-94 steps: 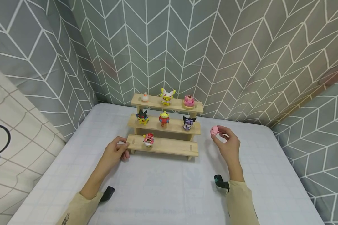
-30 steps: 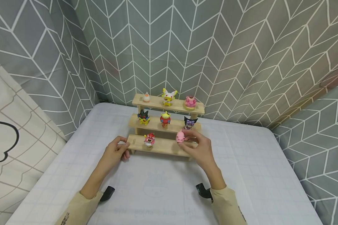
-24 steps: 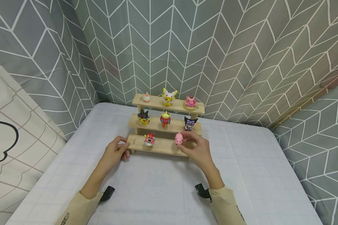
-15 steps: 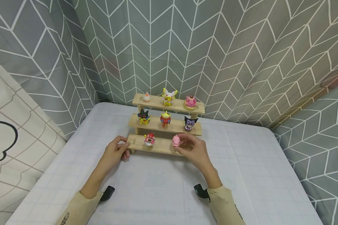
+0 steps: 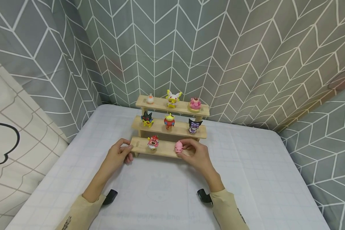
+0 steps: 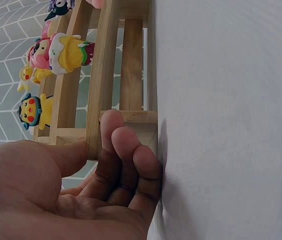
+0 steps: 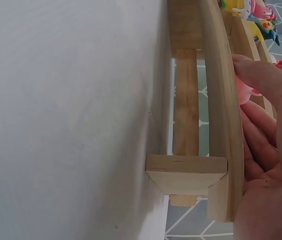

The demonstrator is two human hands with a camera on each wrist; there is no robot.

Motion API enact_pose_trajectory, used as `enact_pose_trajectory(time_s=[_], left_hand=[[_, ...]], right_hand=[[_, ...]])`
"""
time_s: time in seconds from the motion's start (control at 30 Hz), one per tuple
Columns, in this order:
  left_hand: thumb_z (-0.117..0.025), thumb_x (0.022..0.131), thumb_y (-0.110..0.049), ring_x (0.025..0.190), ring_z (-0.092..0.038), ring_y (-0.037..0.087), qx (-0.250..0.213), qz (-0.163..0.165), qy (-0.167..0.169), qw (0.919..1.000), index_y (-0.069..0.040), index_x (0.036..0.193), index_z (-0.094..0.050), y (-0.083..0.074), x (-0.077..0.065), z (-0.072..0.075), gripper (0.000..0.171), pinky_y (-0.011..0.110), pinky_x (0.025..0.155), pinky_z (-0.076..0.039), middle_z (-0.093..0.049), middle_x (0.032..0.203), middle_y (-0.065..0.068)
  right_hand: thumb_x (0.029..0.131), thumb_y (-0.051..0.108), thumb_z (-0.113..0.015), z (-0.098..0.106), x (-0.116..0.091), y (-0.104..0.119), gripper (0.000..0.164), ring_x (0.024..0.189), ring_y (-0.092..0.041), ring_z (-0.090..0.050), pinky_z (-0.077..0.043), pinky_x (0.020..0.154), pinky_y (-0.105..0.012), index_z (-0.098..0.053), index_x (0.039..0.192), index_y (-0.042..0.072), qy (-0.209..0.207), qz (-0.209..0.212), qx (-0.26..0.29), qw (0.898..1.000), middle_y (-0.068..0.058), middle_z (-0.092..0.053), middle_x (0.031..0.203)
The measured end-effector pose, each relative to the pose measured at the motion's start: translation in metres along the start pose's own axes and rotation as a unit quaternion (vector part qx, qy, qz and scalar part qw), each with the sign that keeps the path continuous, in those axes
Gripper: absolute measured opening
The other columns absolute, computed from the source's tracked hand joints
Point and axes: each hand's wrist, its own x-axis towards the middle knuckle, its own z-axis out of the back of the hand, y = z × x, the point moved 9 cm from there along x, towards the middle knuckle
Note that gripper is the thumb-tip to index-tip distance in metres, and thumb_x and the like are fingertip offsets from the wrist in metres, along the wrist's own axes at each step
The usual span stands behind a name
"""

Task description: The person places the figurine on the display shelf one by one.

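Note:
My left hand [image 5: 120, 152] grips the left end of the bottom board of a three-step wooden display stand [image 5: 166, 151], thumb on top and fingers curled under it. With thumb and fingers, my right hand [image 5: 197, 156] pinches a small pink pig figurine [image 5: 179, 147] right at the bottom board, toward its right side. In the right wrist view the pig figurine [image 7: 243, 92] shows only partly behind the thumb. A pink figurine with a red top [image 5: 153, 142] stands on the same board, left of the pig.
Several figurines stand above: a purple-and-black one [image 5: 194, 126], a red one with a yellow top [image 5: 169, 121] and a black-and-yellow one [image 5: 147, 119] on the middle board. The top board carries a white-and-yellow one [image 5: 172, 98]. A patterned grey curtain [image 5: 166, 48] hangs behind the white-covered table [image 5: 258, 166].
My right hand has brought the pink pig figurine leftward from the stand's right side, then lowered it to the bottom board. My left hand has kept its grip on the stand's end.

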Motion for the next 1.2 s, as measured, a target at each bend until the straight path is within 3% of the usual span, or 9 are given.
enact_pose_trajectory(time_s=[0.37,0.53,0.7,0.9,1.2], left_hand=[[-0.052,0.113,-0.017,0.064,-0.061,0.014,0.002,0.011,0.004,0.9999,0.002,0.130,-0.049,0.006,0.006,-0.004,0.026,0.026,0.061,-0.055,-0.069,0.072,0.007],[-0.052,0.113,-0.017,0.064,-0.061,0.016,0.003,0.017,0.002,0.9998,0.001,0.131,-0.049,0.008,0.006,-0.004,0.025,0.026,0.061,-0.055,-0.068,0.072,0.007],[-0.054,0.112,-0.017,0.063,-0.061,0.016,0.003,0.008,0.000,1.0000,0.002,0.130,-0.049,0.006,0.004,-0.002,0.026,0.027,0.060,-0.055,-0.069,0.072,0.008],[-0.055,0.112,-0.019,0.063,-0.061,0.016,0.003,0.007,-0.005,1.0000,0.002,0.130,-0.049,0.005,0.002,0.001,0.028,0.026,0.059,-0.055,-0.068,0.071,0.008],[-0.054,0.112,-0.019,0.063,-0.061,0.016,0.002,0.003,-0.003,1.0000,0.002,0.130,-0.049,0.005,0.003,0.000,0.028,0.027,0.060,-0.055,-0.068,0.072,0.008]], right_hand=[[0.077,0.013,-0.096,0.005,-0.001,0.001,0.047,0.094,-0.017,-0.071,-0.054,0.084,-0.025,-0.075,0.119,0.012,0.012,-0.014,-0.014,1.000,-0.001,-0.077,0.100],[0.076,0.015,-0.097,0.008,-0.005,0.002,0.051,0.096,-0.018,-0.073,-0.056,0.089,-0.032,-0.074,0.121,0.012,0.014,-0.011,-0.020,1.000,-0.001,-0.078,0.102],[0.078,0.018,-0.096,0.017,-0.012,-0.001,0.048,0.098,-0.019,-0.072,-0.056,0.093,-0.034,-0.074,0.120,0.011,0.002,-0.010,-0.007,1.000,-0.001,-0.077,0.104],[0.080,0.009,-0.093,0.028,-0.019,-0.005,0.043,0.096,-0.025,-0.073,-0.056,0.092,-0.036,-0.074,0.118,0.004,-0.024,0.006,0.022,0.999,-0.007,-0.078,0.107],[0.086,0.012,-0.090,0.037,-0.022,-0.003,0.031,0.088,-0.023,-0.074,-0.057,0.088,-0.036,-0.076,0.113,0.007,-0.046,0.039,0.010,0.998,-0.004,-0.079,0.101]])
